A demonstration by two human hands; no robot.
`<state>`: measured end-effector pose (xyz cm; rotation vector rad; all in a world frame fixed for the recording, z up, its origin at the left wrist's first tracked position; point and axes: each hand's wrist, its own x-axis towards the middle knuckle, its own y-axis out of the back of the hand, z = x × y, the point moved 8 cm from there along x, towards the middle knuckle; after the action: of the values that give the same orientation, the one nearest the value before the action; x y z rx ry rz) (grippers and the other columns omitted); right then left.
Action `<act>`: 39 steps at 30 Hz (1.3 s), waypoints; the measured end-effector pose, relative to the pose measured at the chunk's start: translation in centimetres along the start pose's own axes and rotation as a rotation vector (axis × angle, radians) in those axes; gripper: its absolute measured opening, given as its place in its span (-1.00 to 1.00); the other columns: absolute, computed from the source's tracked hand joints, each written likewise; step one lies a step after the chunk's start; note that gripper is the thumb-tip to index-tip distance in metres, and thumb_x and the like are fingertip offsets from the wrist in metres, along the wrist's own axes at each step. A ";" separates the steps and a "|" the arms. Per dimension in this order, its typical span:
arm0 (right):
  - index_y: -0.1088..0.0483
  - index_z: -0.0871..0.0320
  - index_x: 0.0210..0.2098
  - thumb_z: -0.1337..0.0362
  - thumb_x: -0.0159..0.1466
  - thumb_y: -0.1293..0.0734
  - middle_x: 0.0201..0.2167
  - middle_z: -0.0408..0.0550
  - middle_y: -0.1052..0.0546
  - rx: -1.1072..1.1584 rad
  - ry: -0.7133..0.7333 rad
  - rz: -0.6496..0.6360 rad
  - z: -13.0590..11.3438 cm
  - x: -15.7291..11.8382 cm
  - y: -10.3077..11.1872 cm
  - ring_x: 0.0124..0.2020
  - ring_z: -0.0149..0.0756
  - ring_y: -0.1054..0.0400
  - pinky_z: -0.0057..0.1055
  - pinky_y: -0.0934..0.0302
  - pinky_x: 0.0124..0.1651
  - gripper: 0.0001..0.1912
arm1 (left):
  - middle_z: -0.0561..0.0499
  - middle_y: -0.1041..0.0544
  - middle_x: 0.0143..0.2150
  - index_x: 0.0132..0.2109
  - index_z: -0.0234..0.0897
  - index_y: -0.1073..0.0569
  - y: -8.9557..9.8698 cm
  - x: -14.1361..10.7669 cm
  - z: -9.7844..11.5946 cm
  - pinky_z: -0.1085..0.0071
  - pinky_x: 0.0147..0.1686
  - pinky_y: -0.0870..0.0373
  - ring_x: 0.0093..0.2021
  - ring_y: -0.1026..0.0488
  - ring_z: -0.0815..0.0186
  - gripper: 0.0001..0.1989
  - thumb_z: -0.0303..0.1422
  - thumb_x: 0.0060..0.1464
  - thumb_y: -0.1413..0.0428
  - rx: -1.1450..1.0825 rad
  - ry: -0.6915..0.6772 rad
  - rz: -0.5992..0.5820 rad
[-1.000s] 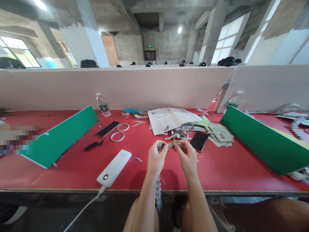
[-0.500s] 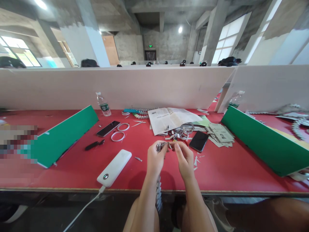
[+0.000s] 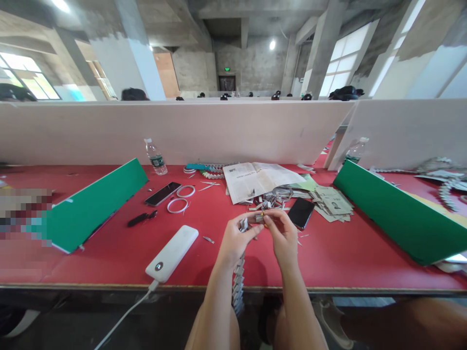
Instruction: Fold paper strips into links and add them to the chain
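My left hand is closed around the upper end of a folded-paper chain. Its zigzag grey-white links hang past my left wrist and over the table edge towards my lap. My right hand has its thumb and fingers pinched together close by, on a small folded paper strip with a bit of yellow at its edge. The fingertips of both hands nearly meet around this strip. Whether it is joined to the chain is hidden by my fingers. Just beyond the hands lies a heap of folded paper pieces.
A newspaper sheet partly covers the heap. Nearby are a black phone and printed paper slips. On the left lie a white power bank, another phone and tape rings. Green dividers flank the red table.
My hands have turned slightly and the left fingers have opened outwards a little. The small strip between them now shows more fully, with yellow at its edge. The hanging chain has swung slightly left.
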<state>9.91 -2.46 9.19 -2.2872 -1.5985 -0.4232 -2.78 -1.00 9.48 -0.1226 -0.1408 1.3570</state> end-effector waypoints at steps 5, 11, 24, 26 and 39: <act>-0.38 0.13 -0.35 0.20 0.18 -0.29 -0.40 -0.08 -0.45 0.000 -0.012 0.019 -0.2 -0.3 -0.1 -0.32 -0.29 -0.35 -0.36 -0.26 -0.24 -0.88 | 0.04 -0.44 -0.53 -0.25 -0.31 -0.51 0.4 0.1 0.0 0.57 -0.63 -0.12 -0.60 -0.25 0.49 -0.73 -0.24 -0.10 -0.18 0.028 -0.038 0.083; -0.43 0.11 -0.25 0.21 0.18 -0.29 -0.31 -0.04 -0.49 -0.088 0.035 -0.066 -1.2 -0.3 -0.6 -0.28 -0.26 -0.36 -0.32 -0.25 -0.19 -0.82 | 0.10 -0.33 -0.65 -0.38 -0.32 -0.51 1.6 0.2 0.0 0.55 -0.65 -0.08 -0.65 -0.18 0.49 -0.79 -0.25 -0.14 -0.20 0.092 -0.061 0.181; -0.35 0.12 -0.33 0.18 0.20 -0.25 -0.41 -0.10 -0.45 0.087 -0.079 -0.049 0.3 -0.3 -0.2 -0.34 -0.32 -0.32 -0.38 -0.21 -0.23 -0.85 | -0.02 -0.44 -0.36 0.03 -0.29 -0.35 0.5 0.1 -0.5 0.52 -0.49 -0.19 -0.49 -0.26 0.44 -0.55 -0.15 0.03 -0.01 -0.248 0.030 0.088; -0.36 0.11 -0.34 0.20 0.19 -0.26 -0.42 -0.12 -0.44 0.150 -0.090 -0.118 0.0 -0.4 -0.7 -0.35 -0.34 -0.32 -0.39 -0.22 -0.23 -0.88 | -0.03 -0.43 -0.36 0.01 -0.32 -0.34 0.7 0.2 -0.5 0.52 -0.49 -0.20 -0.49 -0.25 0.43 -0.58 -0.21 0.07 0.08 -0.360 0.025 0.094; -0.37 0.11 -0.32 0.24 0.18 -0.30 -0.37 -0.09 -0.54 0.335 -0.168 -0.172 -0.2 -0.9 -2.5 -0.30 -0.30 -0.42 -0.34 -0.29 -0.18 -0.90 | 0.03 -0.39 -0.36 -0.12 -0.30 -0.47 1.2 0.5 -0.2 0.52 -0.34 -0.28 -0.39 -0.34 0.45 -0.72 -0.32 -0.02 -0.13 -0.478 -0.051 0.120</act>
<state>7.27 -2.54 9.25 -1.9849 -1.7988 0.0039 -3.82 -0.25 9.14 -0.5042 -0.5065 1.4260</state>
